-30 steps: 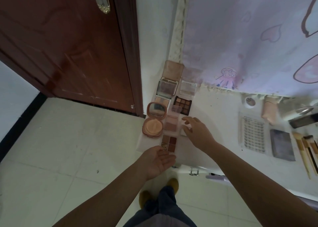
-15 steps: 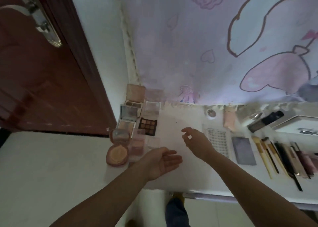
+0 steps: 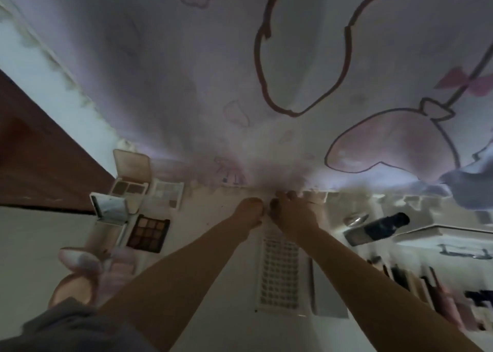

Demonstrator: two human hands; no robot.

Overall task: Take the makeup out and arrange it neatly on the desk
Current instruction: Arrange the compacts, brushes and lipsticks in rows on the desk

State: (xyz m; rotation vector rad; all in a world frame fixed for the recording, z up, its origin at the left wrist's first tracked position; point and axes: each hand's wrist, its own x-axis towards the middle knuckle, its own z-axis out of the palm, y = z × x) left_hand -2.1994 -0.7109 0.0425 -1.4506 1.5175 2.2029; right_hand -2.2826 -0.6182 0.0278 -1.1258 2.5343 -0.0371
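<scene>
Bare hands meet at the back of the desk point(image 3: 213, 245) under the pink cartoon curtain point(image 3: 186, 85): left hand point(image 3: 249, 211) and right hand point(image 3: 292, 215) have curled fingers, but blur hides any grip. Left of them lie open palettes point(image 3: 148, 233); below, a lash tray point(image 3: 280, 274); right, a dark bottle point(image 3: 378, 229).

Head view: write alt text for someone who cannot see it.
Both hands, left and right, reach together to the back edge of a white desk below a pink cartoon wall cloth. Open eyeshadow palettes lie to the left, a lash tray between the forearms, brushes to the right.
</scene>
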